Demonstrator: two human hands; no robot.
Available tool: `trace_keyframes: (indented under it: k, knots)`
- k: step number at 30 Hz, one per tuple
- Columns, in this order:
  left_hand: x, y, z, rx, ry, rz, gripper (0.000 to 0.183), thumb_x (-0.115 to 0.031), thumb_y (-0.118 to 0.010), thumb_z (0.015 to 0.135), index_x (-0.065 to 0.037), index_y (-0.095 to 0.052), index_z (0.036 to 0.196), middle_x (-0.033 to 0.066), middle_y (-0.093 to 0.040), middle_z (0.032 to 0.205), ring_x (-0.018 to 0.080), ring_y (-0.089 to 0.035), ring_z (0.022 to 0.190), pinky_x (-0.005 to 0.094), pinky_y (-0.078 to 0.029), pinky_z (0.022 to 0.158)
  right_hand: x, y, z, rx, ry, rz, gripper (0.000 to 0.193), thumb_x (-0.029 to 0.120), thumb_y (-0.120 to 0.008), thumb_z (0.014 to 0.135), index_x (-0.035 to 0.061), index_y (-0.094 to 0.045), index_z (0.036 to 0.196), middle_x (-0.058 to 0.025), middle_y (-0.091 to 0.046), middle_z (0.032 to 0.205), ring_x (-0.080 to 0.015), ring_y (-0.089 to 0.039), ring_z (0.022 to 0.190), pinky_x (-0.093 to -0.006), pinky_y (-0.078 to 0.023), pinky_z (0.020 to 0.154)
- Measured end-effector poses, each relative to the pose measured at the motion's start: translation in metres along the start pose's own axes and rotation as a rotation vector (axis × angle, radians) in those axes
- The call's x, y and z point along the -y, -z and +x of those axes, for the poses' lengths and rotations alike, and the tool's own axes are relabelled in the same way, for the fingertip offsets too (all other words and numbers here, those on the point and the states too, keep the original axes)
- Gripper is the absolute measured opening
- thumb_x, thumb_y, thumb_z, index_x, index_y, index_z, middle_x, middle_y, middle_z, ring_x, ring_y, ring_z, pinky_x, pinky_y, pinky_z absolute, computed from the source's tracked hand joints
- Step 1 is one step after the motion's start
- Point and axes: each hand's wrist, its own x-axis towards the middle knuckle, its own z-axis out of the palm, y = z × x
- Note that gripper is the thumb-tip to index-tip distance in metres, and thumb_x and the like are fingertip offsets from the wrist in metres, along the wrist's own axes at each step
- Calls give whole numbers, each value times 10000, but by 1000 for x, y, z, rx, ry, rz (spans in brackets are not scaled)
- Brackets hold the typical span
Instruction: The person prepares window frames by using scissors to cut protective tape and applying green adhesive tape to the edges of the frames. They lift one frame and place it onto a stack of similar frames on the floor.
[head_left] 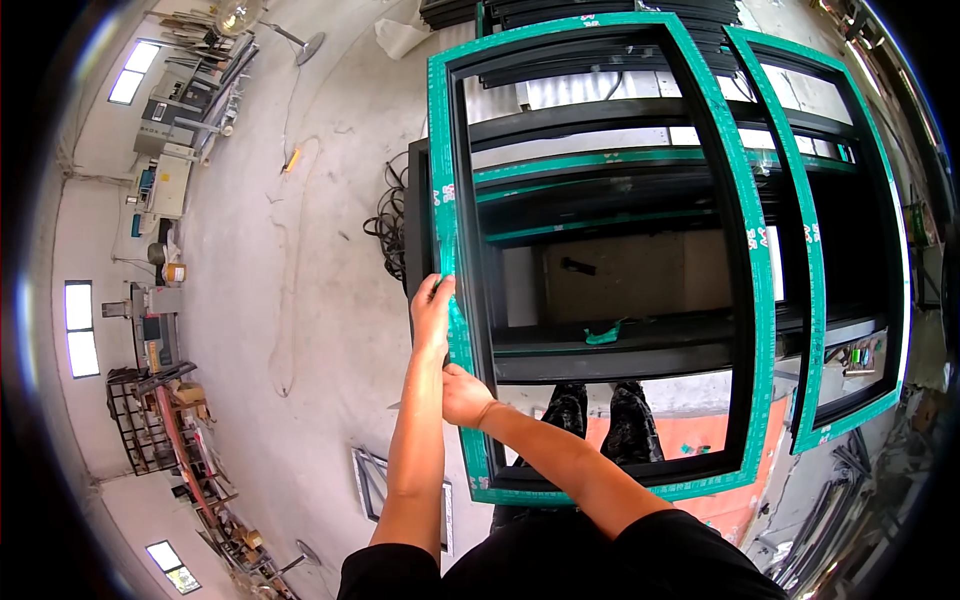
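Note:
In front of me stands a black window frame (757, 300) with green printed protective film along its faces. My left hand (432, 312) is closed on its left edge, fingers curled onto the film and thumb side against the rim. Just below, my right hand (466, 397) is curled up close to the same edge, with the right forearm crossing in front of the frame's lower opening. A thin pointed grey bit shows beside the right hand; what that hand holds, if anything, is hidden. A second green-filmed frame (812, 300) stands to the right.
Behind the frame is a dark workbench or rack (620, 362) bearing a scrap of green film (603, 334). More black frames (610, 45) are stacked at the far side. Black cords (386, 232) hang at left; a small frame (368, 482) lies on the floor. Machines (160, 185) line the left wall.

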Motion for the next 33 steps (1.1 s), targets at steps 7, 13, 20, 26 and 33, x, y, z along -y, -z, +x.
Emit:
trace_keyframes:
  k: [7, 13, 20, 26, 33]
  knots:
    - [4, 9, 42, 38, -64, 572, 300, -285, -501, 955, -2, -600, 945, 134, -614, 766, 222, -606, 710, 365, -462, 658, 4, 8, 4, 37, 15, -35, 113, 180, -558, 738, 88, -608, 782, -29, -582, 811, -190, -543, 838, -326, -387, 773]
    - [1, 10, 63, 111, 322, -83, 291, -247, -464, 969, 26, -546, 912, 178, -657, 852, 251, -651, 700, 367, -537, 659, 3, 9, 3, 63, 18, -33, 127, 175, -560, 742, 91, -615, 820, -26, -583, 819, -188, -547, 852, -326, -391, 782]
    - [-11, 8, 79, 65, 380, -259, 224, -270, -505, 957, -60, -495, 879, 50, -547, 665, 168, -518, 562, 296, -439, 530, 3, 6, 8, -30, 14, -29, 119, 181, -574, 730, 93, -618, 797, -19, -585, 819, -180, -547, 865, -328, -389, 786]
    - [-4, -7, 62, 64, 183, -404, 229, -282, -506, 958, -76, -479, 860, -29, -380, 580, 98, -375, 501, 254, -319, 474, 1, 3, 2, 50, -14, -26, 120, 197, -590, 719, 95, -621, 773, -23, -582, 809, -188, -541, 833, -333, -389, 771]
    - [-29, -4, 53, 164, -4, -220, 250, -300, -502, 960, -64, -484, 879, -12, -385, 579, 103, -389, 513, 256, -344, 500, 1, 2, 12, -51, 3, -43, 101, 185, -575, 731, 92, -611, 744, -31, -575, 812, -192, -536, 836, -329, -390, 768]
